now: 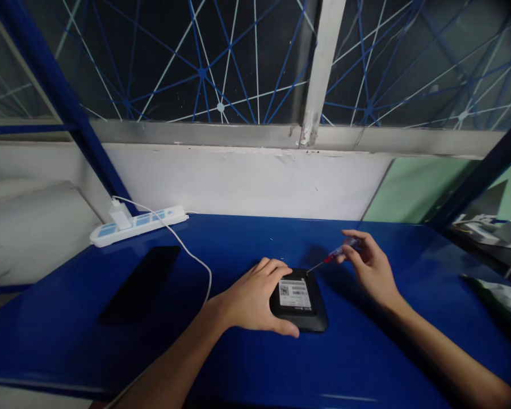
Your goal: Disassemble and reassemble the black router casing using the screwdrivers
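Note:
A black box-shaped device (319, 309) with a white printed label (294, 294) lies on the blue table (247, 363). My left hand (258, 295) rests on the device's left side, thumb along the near edge and fingers over the far left corner, gripping it. In my right hand (368, 264) is a screwdriver (340, 250) with a clear handle and a red collar, held between thumb and fingers. Its thin shaft slants down to the left, and the tip meets the device near its far right corner.
A black flat object (140, 284) lies at the left. Behind it sits a white power strip (140, 224) with a plugged-in charger (120, 214); its white cable (191, 254) runs toward my left forearm. At the right edge is a green and silvery package (505, 301).

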Demonstrator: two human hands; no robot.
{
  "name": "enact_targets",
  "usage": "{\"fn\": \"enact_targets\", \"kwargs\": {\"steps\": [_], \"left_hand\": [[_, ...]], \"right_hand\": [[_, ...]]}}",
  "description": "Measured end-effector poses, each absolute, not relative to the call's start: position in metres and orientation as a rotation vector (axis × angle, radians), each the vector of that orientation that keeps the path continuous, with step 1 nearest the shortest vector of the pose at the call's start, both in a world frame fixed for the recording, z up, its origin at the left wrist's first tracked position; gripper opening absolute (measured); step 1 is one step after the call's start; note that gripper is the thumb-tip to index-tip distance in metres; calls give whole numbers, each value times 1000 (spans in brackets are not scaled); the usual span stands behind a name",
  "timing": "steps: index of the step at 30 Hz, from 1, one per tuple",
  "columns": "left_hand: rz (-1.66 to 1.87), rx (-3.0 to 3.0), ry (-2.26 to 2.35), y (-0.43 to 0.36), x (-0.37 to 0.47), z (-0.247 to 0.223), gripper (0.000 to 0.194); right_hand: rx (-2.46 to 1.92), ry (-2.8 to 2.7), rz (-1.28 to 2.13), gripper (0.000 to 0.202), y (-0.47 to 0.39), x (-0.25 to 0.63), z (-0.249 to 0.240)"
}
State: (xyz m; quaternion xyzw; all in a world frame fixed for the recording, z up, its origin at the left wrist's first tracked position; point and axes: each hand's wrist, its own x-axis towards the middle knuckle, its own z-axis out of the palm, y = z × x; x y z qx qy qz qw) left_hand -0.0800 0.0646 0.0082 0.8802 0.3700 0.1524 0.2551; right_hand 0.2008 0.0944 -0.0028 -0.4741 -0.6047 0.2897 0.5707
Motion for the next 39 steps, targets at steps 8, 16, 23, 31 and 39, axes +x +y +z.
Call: {"fn": "enact_targets", "kwargs": {"steps": [8, 16, 23, 31, 39], "left_hand": [[402, 2384, 989, 65, -80, 8, 99], [385, 2387, 983, 66, -80, 8, 101], [390, 2389, 980, 64, -79, 9, 99], [388, 2422, 977, 65, -77, 9, 94], [399, 2414, 954, 66, -76, 8, 104]], "right_hand": [[-1147, -1497, 641, 31, 93, 202, -4], [-1179, -1520, 569, 33, 95, 207, -4], [-1188, -1428, 545, 41, 102, 209, -12], [-1146, -1385, 555, 37, 108, 206, -20], [-1134, -1401, 524, 36, 107, 206, -18]]}}
